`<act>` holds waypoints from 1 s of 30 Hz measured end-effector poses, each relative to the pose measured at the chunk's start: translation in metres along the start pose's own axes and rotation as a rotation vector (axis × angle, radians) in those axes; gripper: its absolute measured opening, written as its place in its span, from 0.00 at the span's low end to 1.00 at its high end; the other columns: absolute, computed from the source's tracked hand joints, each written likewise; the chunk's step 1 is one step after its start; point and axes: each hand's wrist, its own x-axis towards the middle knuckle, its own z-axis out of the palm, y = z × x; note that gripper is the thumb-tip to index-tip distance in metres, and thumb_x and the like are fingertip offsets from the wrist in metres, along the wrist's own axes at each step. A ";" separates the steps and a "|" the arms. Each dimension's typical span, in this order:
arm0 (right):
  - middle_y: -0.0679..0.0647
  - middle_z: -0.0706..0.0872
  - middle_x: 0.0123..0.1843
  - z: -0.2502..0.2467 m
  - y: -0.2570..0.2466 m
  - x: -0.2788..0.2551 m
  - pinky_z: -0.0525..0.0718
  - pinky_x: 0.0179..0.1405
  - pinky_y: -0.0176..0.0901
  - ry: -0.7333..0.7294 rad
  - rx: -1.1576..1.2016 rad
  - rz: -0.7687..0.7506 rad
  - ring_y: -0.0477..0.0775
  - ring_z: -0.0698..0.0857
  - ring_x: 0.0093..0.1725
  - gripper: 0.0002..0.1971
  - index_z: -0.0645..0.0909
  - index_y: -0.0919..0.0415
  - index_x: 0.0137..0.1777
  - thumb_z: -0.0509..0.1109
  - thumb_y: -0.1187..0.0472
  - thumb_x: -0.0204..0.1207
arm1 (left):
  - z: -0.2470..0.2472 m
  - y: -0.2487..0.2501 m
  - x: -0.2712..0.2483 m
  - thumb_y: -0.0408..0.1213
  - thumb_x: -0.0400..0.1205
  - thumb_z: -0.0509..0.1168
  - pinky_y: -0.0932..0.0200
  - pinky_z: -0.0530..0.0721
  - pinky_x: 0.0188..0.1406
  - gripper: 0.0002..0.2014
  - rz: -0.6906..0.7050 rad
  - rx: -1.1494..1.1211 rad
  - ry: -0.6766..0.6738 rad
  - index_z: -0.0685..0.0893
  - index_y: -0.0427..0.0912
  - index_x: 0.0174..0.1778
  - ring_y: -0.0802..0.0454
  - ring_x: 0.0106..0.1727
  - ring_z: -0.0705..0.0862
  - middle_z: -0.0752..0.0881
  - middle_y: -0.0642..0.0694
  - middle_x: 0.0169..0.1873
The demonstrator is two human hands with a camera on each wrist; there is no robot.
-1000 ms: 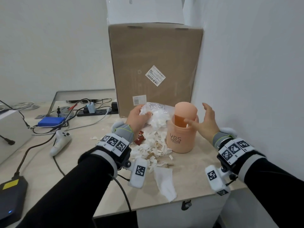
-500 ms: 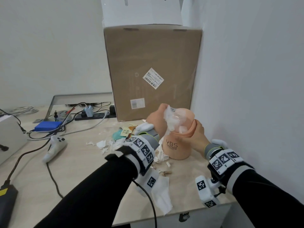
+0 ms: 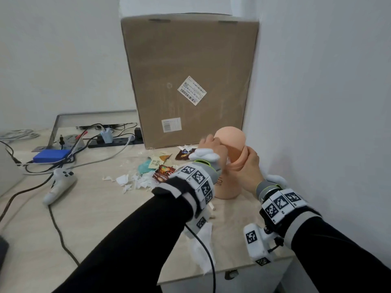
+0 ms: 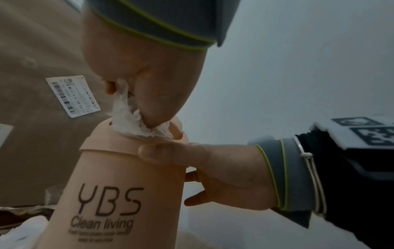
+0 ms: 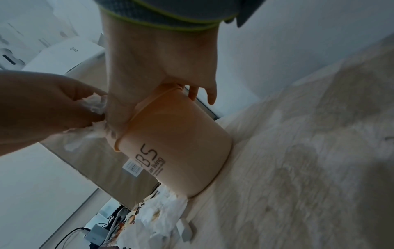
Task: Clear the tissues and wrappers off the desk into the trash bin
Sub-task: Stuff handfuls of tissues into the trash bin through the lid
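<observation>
Right now the wad of tissue [image 4: 136, 124] sits at the mouth of the peach trash bin [image 4: 119, 185], pinched in the fingers of the left hand [image 4: 147, 80], which is pushing it down through the opening; the paper is bulky, so it likely needs stuffing rather than dropping. The right hand [image 4: 215, 171] is wrapped around the bin's collar, thumb [image 4: 170, 152] across the front, apparently to keep the light bin from tipping or sliding under that push. The bin stands near the worktop's [image 3: 105, 218] right edge, close to the wall and just in front of the tall cardboard box [image 3: 190, 81], so room on that side and behind is tight. More scraps of tissue [image 3: 135, 180] and several snack wrappers [image 3: 164, 173] lie just left of the bin, and a larger tissue sheet [image 3: 203, 248] hangs over the front edge. Farther left are a white controller [image 3: 59, 185], cables and a blue box [image 3: 51, 155]; open worktop lies between these and the litter.
</observation>
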 end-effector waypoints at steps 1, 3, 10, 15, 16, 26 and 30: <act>0.55 0.74 0.66 0.000 -0.001 -0.001 0.81 0.65 0.57 -0.001 0.000 -0.006 0.56 0.79 0.65 0.53 0.64 0.55 0.71 0.76 0.35 0.45 | -0.001 0.002 0.000 0.38 0.84 0.58 0.57 0.70 0.50 0.13 -0.017 -0.024 0.015 0.84 0.44 0.59 0.46 0.56 0.77 0.81 0.43 0.60; 0.56 0.72 0.68 -0.002 -0.002 -0.004 0.78 0.67 0.58 -0.010 -0.020 -0.025 0.57 0.75 0.68 0.53 0.62 0.57 0.73 0.77 0.38 0.46 | -0.006 0.004 -0.001 0.34 0.84 0.58 0.63 0.71 0.34 0.13 -0.062 -0.114 0.011 0.83 0.39 0.61 0.52 0.35 0.74 0.83 0.39 0.61; 0.45 0.63 0.63 -0.001 -0.001 -0.007 0.74 0.71 0.56 -0.027 -0.011 -0.039 0.54 0.69 0.73 0.54 0.57 0.55 0.75 0.81 0.47 0.50 | -0.018 -0.003 -0.010 0.48 0.81 0.64 0.58 0.70 0.45 0.18 -0.111 -0.334 -0.046 0.78 0.46 0.65 0.43 0.56 0.83 0.84 0.43 0.57; 0.53 0.68 0.71 0.001 -0.004 -0.007 0.77 0.69 0.59 -0.039 -0.017 0.002 0.57 0.74 0.71 0.54 0.59 0.54 0.76 0.78 0.43 0.47 | -0.013 -0.003 -0.024 0.54 0.82 0.57 0.53 0.72 0.53 0.22 -0.060 -0.372 -0.096 0.72 0.41 0.64 0.41 0.58 0.77 0.82 0.37 0.56; 0.55 0.68 0.72 0.002 -0.004 -0.007 0.76 0.69 0.59 -0.047 -0.034 -0.009 0.58 0.73 0.71 0.53 0.58 0.56 0.76 0.78 0.46 0.50 | -0.009 -0.002 -0.028 0.54 0.83 0.57 0.52 0.70 0.61 0.22 -0.059 -0.380 -0.081 0.70 0.41 0.64 0.39 0.66 0.73 0.82 0.36 0.58; 0.59 0.61 0.76 -0.004 -0.008 -0.010 0.69 0.75 0.57 -0.055 -0.060 0.048 0.60 0.68 0.75 0.48 0.51 0.54 0.80 0.78 0.57 0.65 | 0.018 0.007 -0.018 0.56 0.82 0.47 0.45 0.56 0.73 0.28 -0.007 -0.196 -0.062 0.90 0.45 0.48 0.44 0.70 0.65 0.72 0.44 0.59; 0.60 0.62 0.76 -0.004 -0.014 -0.014 0.69 0.74 0.57 -0.064 -0.054 0.063 0.61 0.68 0.74 0.51 0.52 0.54 0.80 0.71 0.49 0.56 | 0.013 0.010 -0.026 0.53 0.84 0.41 0.39 0.50 0.76 0.28 0.005 -0.173 -0.046 0.85 0.44 0.44 0.42 0.65 0.72 0.79 0.43 0.49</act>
